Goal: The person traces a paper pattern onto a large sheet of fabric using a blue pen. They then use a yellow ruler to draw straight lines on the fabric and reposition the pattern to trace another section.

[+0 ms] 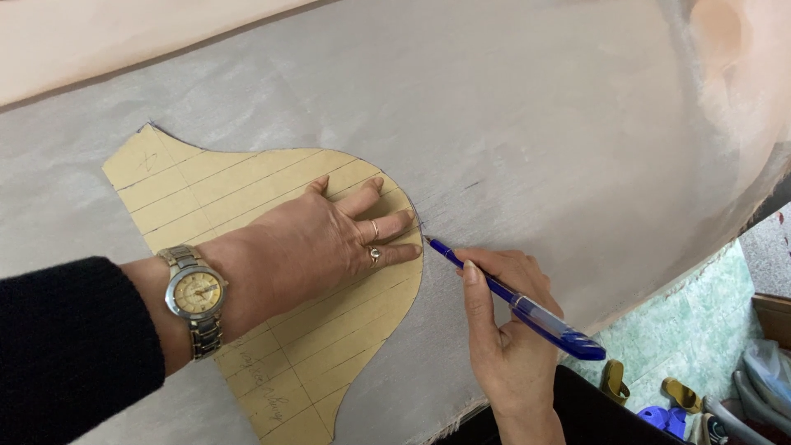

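A tan cardboard pattern piece with ruled lines lies flat on grey fabric. My left hand, with rings and a gold wristwatch, presses flat on the pattern, fingers spread toward its right curved edge. My right hand grips a blue pen. The pen tip touches the fabric right at the pattern's right edge, beside my left fingertips. A thin drawn line follows the pattern's upper curve.
The grey fabric covers a pale table whose bare top shows at the upper left. Past the fabric's lower right edge lies a green patterned floor with sandals and blue and grey items.
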